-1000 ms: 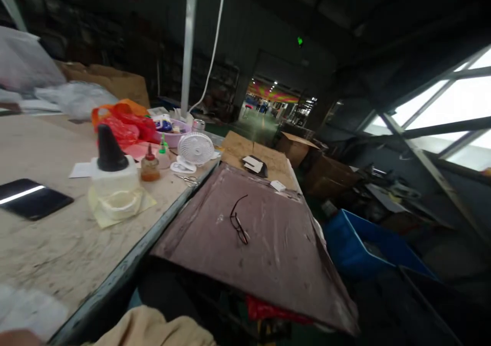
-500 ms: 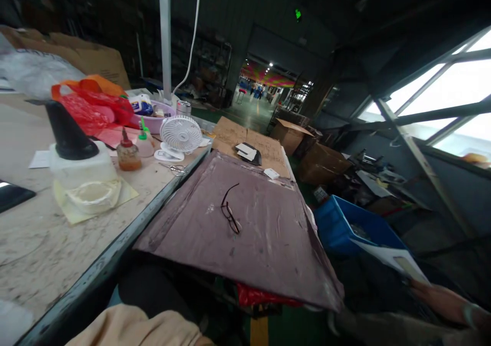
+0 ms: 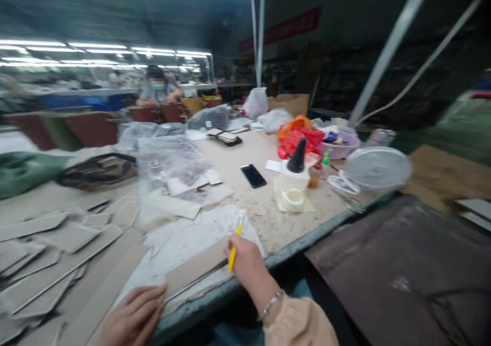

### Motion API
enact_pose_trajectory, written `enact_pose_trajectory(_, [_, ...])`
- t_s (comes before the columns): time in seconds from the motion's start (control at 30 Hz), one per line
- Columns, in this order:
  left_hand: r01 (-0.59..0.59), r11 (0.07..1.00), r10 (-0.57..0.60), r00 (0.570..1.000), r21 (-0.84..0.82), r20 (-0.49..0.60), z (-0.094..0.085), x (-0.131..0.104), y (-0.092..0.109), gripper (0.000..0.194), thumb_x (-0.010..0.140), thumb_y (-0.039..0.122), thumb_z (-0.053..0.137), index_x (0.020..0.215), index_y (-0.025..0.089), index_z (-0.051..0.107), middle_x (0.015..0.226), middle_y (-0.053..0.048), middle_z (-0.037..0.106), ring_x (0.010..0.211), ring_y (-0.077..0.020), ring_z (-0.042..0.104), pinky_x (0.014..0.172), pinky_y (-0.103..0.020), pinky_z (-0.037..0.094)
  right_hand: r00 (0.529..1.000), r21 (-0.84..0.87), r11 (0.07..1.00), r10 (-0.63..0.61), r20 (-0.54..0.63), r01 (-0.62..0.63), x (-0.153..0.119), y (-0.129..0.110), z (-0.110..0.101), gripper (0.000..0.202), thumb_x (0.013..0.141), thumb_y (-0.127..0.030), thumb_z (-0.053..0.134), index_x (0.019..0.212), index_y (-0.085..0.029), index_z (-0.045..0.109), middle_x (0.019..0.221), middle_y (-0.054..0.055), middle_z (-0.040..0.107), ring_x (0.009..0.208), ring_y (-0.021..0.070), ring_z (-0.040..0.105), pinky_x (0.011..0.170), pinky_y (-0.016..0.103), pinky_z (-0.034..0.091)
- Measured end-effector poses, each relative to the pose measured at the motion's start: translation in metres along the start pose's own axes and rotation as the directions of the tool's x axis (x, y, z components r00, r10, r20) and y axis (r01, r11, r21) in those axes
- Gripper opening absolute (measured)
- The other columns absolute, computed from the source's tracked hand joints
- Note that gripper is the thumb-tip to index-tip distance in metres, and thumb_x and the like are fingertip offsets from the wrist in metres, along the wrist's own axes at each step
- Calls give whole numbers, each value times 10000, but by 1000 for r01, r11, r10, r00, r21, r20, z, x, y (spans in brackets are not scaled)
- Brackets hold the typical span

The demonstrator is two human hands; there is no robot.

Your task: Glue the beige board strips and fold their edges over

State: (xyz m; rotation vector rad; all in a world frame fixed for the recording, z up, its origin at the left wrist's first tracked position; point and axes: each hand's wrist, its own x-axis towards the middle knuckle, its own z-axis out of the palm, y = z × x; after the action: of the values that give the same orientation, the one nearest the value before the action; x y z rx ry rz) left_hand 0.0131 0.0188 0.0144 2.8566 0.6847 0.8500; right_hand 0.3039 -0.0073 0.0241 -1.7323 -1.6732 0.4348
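A yellow-handled brush [image 3: 232, 258] with pale bristles is in my right hand [image 3: 245, 256]; the fingers pinch its handle and the bristles point up and away. Below that hand lies a long beige panel [image 3: 197, 267] along the front edge of the workbench, on a stained white sheet [image 3: 176, 233]. My left hand [image 3: 132, 315] has its fingers and thumb closed at the panel's left end. Blur softens the fingertips of both hands. Beyond the right hand stands a white bottle with a black cone top [image 3: 296, 169], with a round cream dish [image 3: 292, 199] in front of it.
Several beige panels [image 3: 72, 236] are piled on the left. A phone [image 3: 253, 176], plastic bags [image 3: 172, 157] and a red bag [image 3: 297, 140] lie farther back. A white fan [image 3: 378, 167] and a brown-covered surface [image 3: 356, 264] are to the right. A masked person [image 3: 156, 88] sits beyond.
My view has swung left from the brown-covered surface with eyeglasses to the workbench. Both my hands, the brush and the beige panel now show. A hand holding a pale piece at far right has left view.
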Motion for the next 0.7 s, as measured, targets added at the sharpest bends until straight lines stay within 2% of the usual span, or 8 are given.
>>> enact_pose_trajectory(0.1, [150, 987, -152, 988, 51, 34, -3, -7, 2, 179, 885, 143, 508, 908, 212, 671, 992, -48, 700, 910, -173, 627, 812, -299, 553, 1000, 18, 999, -31, -2, 31, 2, 16, 3, 87, 837, -162, 499, 772, -210, 532, 664, -1, 590, 631, 155, 578, 585, 236, 371])
enact_pose_trajectory(0.13, [169, 985, -171, 985, 46, 36, -1, -7, 4, 181, 882, 131, 507, 919, 202, 670, 984, -55, 702, 905, -172, 625, 816, -301, 548, 999, -20, 999, -39, -15, 39, 2, 19, 4, 83, 845, -193, 499, 768, -217, 519, 649, -10, 581, 612, 153, 575, 580, 233, 371])
enact_pose_trajectory(0.33, [219, 976, -219, 974, 9, 63, 2, -8, 9, 179, 881, 116, 506, 930, 183, 665, 1011, -83, 692, 918, -179, 606, 831, -330, 534, 997, -107, 992, -72, -15, 70, -4, 21, 6, 154, 875, -299, 503, 741, -236, 463, 595, -38, 554, 545, 140, 563, 541, 223, 366])
enact_pose_trajectory(0.7, [252, 968, -251, 967, -12, 53, 2, -11, 8, 152, 863, 111, 528, 836, 186, 658, 1016, -62, 694, 923, -181, 599, 841, -346, 526, 999, -141, 989, -36, -22, 32, -1, 24, 12, 168, 869, -336, 515, 737, -243, 472, 602, -41, 558, 548, 140, 556, 545, 229, 382])
